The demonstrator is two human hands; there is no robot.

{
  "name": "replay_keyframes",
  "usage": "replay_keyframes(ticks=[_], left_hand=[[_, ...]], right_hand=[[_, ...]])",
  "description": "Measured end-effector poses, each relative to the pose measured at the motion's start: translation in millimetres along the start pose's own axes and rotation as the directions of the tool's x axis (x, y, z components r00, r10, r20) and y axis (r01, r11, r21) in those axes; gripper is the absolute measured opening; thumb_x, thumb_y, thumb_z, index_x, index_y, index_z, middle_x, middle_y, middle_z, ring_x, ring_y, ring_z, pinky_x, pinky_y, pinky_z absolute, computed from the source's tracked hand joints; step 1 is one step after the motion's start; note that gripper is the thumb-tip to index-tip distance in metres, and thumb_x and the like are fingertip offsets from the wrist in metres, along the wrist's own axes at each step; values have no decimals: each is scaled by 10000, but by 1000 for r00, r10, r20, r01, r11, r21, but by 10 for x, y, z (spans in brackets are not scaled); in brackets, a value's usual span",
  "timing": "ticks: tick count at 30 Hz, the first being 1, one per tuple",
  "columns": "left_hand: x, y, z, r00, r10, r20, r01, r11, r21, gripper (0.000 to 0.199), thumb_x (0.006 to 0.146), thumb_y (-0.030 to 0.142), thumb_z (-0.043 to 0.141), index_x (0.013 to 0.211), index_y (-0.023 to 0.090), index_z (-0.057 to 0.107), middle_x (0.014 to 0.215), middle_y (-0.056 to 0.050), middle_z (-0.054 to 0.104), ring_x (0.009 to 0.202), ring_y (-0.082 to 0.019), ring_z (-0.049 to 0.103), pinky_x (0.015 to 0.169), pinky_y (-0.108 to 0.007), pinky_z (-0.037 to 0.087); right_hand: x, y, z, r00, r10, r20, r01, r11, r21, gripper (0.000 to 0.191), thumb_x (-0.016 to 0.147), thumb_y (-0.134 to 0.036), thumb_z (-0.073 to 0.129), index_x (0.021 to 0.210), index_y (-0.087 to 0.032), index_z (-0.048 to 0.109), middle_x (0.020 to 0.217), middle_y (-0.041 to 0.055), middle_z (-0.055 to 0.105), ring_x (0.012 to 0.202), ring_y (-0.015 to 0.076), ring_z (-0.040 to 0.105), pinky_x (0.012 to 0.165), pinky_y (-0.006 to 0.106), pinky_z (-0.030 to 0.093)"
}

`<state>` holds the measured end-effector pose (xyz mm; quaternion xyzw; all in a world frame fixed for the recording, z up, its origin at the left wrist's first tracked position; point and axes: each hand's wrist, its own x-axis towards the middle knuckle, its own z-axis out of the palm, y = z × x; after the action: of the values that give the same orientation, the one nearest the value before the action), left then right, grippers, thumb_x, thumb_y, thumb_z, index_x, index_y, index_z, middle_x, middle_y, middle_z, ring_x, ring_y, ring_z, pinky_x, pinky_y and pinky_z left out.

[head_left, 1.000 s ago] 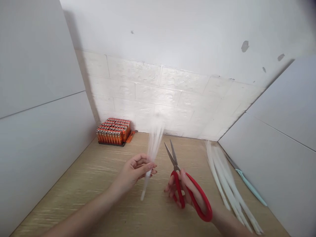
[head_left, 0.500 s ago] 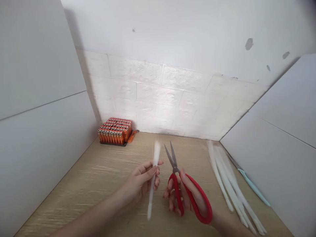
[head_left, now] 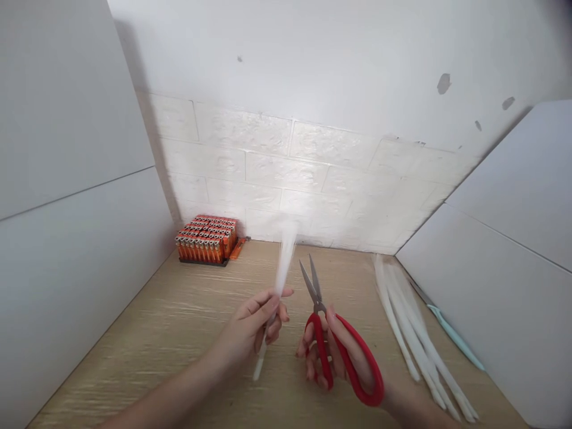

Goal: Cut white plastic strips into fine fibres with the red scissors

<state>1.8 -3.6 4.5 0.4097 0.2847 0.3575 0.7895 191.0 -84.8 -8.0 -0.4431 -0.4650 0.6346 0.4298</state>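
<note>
In my left hand [head_left: 263, 319] is a thin white bundle of fibres [head_left: 283, 265], pinched between thumb and fingers. Its loose top fans out and is blurred, while the narrow lower end sticks out below my palm and leans left. My right hand [head_left: 333, 351] grips red-handled scissors [head_left: 318, 307], fingers through the loops. The blades are parted and point up and away from me, a little to the right of the bundle and not touching it.
Several similar white fibre bundles [head_left: 413, 333] lie on the wooden table [head_left: 179, 357] at the right. Beside them a knife with a light-blue handle [head_left: 456, 336] rests along the right panel. Orange lighters [head_left: 208, 238] stand packed in a black tray at the back left, before a white brick-patterned wall.
The fibre bundle has shifted upward and tilted to the right at its top; less of it hangs below my left hand. My right hand and the scissors stay almost still.
</note>
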Motion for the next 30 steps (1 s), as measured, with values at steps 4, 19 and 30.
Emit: replay_keyframes(ticks=[4, 19, 30], left_hand=[[23, -42, -32, 1000, 4, 9, -4, 997, 72, 767, 654, 579, 901, 1153, 78, 602, 801, -39, 601, 539, -66, 507, 512, -151, 379], [-37, -2, 28, 999, 10, -53, 4, 969, 246, 732, 662, 649, 824, 1039, 74, 573, 636, -17, 558, 581, -113, 544, 552, -163, 469], [-98, -24, 70, 989, 141, -54, -116, 939, 322, 541, 764, 576, 779, 970, 94, 647, 916, -75, 630, 798, -138, 565, 718, -178, 461]], right_hand=[[-65, 1, 8, 1000, 8, 18, -7, 1000, -27, 758, 1030, -766, 263, 1049, -53, 519, 887, 108, 523, 723, 89, 548, 601, 129, 436], [-127, 56, 15, 977, 187, 103, -177, 979, -97, 443, 1092, -466, 481, 1137, -33, 563, 927, 76, 521, 799, 72, 536, 740, 165, 524], [-164, 168, 169, 979, 182, 95, -176, 982, -72, 457, 1094, -478, 471, 1151, -32, 558, 918, 74, 517, 788, 71, 532, 724, 160, 520]])
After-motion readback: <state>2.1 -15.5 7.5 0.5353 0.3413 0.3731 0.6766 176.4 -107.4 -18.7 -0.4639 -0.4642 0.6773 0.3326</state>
